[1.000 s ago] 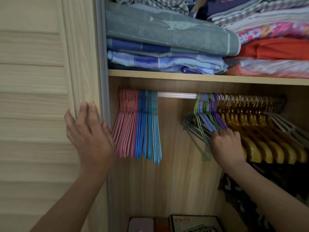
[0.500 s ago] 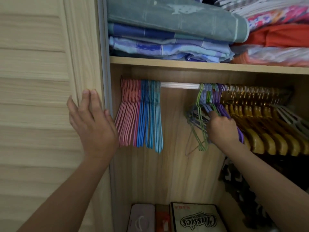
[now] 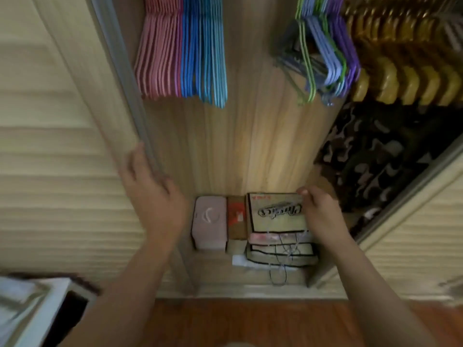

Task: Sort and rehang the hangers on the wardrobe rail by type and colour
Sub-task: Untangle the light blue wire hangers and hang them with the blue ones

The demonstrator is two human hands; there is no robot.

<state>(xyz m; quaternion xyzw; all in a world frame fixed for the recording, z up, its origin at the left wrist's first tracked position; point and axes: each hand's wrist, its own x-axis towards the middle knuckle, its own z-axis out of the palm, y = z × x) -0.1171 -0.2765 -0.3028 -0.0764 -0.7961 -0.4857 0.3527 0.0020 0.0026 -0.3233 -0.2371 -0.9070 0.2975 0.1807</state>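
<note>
I am looking down into the open wardrobe, and the picture is smeared with blur. My left hand (image 3: 156, 196) is resting against the edge of the slatted sliding door (image 3: 50, 146) at the left, fingers fairly straight and loosely spread, gripping nothing. My right hand (image 3: 322, 216) is hovering low, over the right edge of a printed box (image 3: 273, 211) on the wardrobe floor; its fingers are curling inward, but the blur is keeping me from telling whether they are pinching anything. The hangers are hanging at the far top of the view. At the left a tight pack of pink hangers (image 3: 157, 53) is sitting just beside a pack of blue hangers (image 3: 203, 51). Well apart to the right a looser, tangled bunch of green, lilac and purple wire hangers (image 3: 323, 51) is hanging, and touching its right side a row of yellow wooden hangers (image 3: 406, 71) is running off the frame. Below those a dark patterned garment (image 3: 375, 159) is hanging. Left of the printed box a pale pink case (image 3: 209, 221) is standing on the wardrobe floor, with thin dark cords (image 3: 280, 259) trailing over the near front of the box stack.
</note>
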